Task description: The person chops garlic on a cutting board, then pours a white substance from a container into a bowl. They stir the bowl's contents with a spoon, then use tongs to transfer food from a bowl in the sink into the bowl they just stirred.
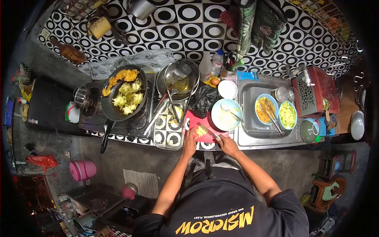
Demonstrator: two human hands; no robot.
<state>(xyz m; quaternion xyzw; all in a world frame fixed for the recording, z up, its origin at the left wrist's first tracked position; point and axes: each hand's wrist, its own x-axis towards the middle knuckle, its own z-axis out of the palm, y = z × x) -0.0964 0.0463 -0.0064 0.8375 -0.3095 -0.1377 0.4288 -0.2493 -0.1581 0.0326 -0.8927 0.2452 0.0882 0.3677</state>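
My right hand (227,144) grips a knife (208,131), its blade slanting over a red cutting board (213,125). A small heap of chopped pale yellow-green food (201,132) lies on the board, beside the blade. At the board's left edge rests my left hand (189,145), fingers stretched toward the heap and apparently touching the board; no held object shows in them. Just beyond the board stands a pale blue bowl (215,118) of light shredded food with a spoon (233,113) in it. A black plastic bag (205,98) lies behind the board.
On the left stove sits a frying pan (106,106) with yellow food. A metal pan (160,85) holds liquid and utensils. The sink (248,126) contains a bowl of orange shreds (262,106) with tongs, and a bowl of green pieces (288,114). Bottles (217,63) stand behind.
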